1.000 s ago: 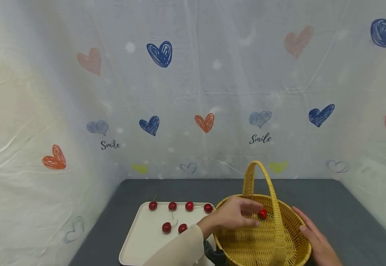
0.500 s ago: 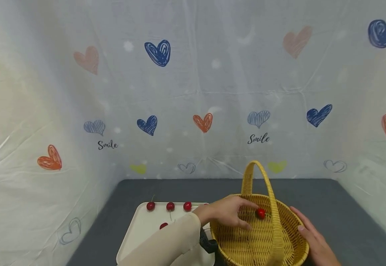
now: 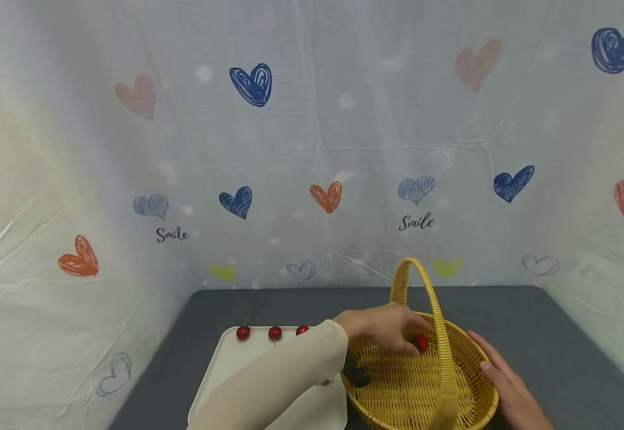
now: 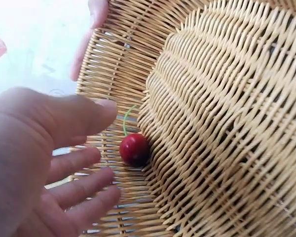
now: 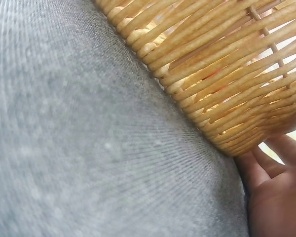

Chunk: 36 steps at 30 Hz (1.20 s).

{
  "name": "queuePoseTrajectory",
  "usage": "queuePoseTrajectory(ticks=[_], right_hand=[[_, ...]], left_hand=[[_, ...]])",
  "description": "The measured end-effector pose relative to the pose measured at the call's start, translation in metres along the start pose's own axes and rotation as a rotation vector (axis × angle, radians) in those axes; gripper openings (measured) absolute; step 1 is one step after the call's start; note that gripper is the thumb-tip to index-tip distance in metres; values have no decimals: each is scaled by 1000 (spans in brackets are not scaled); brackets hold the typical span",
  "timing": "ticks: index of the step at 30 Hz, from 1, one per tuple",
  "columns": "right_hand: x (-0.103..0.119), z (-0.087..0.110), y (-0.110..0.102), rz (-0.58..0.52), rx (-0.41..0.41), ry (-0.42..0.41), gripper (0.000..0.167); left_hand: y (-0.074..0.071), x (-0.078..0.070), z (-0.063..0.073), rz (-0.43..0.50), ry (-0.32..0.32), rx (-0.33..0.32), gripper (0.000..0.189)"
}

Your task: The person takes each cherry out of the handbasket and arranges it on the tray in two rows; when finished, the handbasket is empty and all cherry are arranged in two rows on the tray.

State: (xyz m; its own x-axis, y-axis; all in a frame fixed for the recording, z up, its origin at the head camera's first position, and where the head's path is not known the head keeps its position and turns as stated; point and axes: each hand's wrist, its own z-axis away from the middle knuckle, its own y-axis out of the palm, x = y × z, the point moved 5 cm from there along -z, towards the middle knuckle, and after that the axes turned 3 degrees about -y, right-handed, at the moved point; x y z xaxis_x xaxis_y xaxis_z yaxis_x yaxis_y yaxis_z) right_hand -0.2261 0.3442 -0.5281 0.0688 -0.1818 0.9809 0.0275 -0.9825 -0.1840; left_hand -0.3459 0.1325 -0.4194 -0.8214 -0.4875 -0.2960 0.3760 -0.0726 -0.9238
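Observation:
Inside the yellow wicker basket (image 3: 398, 391), my left hand (image 3: 390, 325) reaches in under the handle, close beside a red cherry (image 3: 422, 343). In the left wrist view, this cherry (image 4: 134, 150) with its green stem rests against the woven wall. The left thumb and fingers (image 4: 84, 192) are spread, apart from it, with nothing between them. My right hand (image 3: 513, 388) holds the basket's right side, thumb at the rim and fingers along the outer wall. Seen from the right wrist, its fingers (image 5: 256, 170) lie against the basket (image 5: 227, 94).
A cream tray (image 3: 207, 394) lies left of the basket, partly hidden by the left sleeve (image 3: 280, 373). Cherries (image 3: 275, 332) show along its far edge. The basket's tall handle (image 3: 441, 334) arches over the opening. Beneath is a dark grey table (image 3: 559, 352), with a heart-patterned curtain (image 3: 366, 143) behind.
My left hand has drawn back slightly from the cherry, then moved toward it again, a little higher. The sleeve now covers more of the tray. The right hand stays at the basket's rim.

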Motion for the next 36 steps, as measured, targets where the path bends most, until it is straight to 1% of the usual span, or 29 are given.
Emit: queuePoseTrajectory(ticks=[2,6,11,12,15,16,17,18,19,21,23,24,25,26,29,32,35,36], right_hand=[[0,0,-1,7,-6,-10,63],[-1,0,-2,23,-16,-37,62],[0,0,-1,36,-14,-43,61],[0,0,-1,33,-12,-39,61],[0,0,0,25,-9,-38,60],[1,0,0,25,-9,-37,60],[1,0,0,33,-13,-36,60],[1,1,0,36,-13,-32,60],[2,1,-1,35,-12,-28,61],[2,1,-1,29,-8,-18,62],[3,1,0,24,-4,-10,62],[3,1,0,19,-2,-9,62],[3,1,0,15,-1,-8,62],[3,1,0,16,-2,-10,62],[3,1,0,18,-4,-18,61],[3,1,0,12,-4,-17,61],[2,2,0,4,-3,-1,62],[2,3,0,7,-3,3,63]], left_hand=[[1,-2,-8,-18,-29,16,60],[7,-6,-22,-81,-80,57,37],[16,-14,-33,-224,-119,83,25],[18,-16,-34,-254,-119,84,22],[22,-21,-33,-295,-100,104,15],[24,-22,-32,-303,-85,110,18],[24,-23,-31,-306,-80,107,17],[24,-24,-29,-301,-58,103,25],[23,-25,-27,-303,-37,96,28],[18,-28,-22,-283,-4,70,20],[11,-30,-13,-227,21,33,7],[8,-31,-8,-193,42,15,9],[4,-33,-3,-163,52,-3,24],[1,-35,3,-126,68,-20,31],[-5,-39,24,-37,143,-87,31],[-6,-40,47,61,191,-154,28],[-5,-37,71,183,200,-228,26],[-4,-35,79,223,199,-265,26]])
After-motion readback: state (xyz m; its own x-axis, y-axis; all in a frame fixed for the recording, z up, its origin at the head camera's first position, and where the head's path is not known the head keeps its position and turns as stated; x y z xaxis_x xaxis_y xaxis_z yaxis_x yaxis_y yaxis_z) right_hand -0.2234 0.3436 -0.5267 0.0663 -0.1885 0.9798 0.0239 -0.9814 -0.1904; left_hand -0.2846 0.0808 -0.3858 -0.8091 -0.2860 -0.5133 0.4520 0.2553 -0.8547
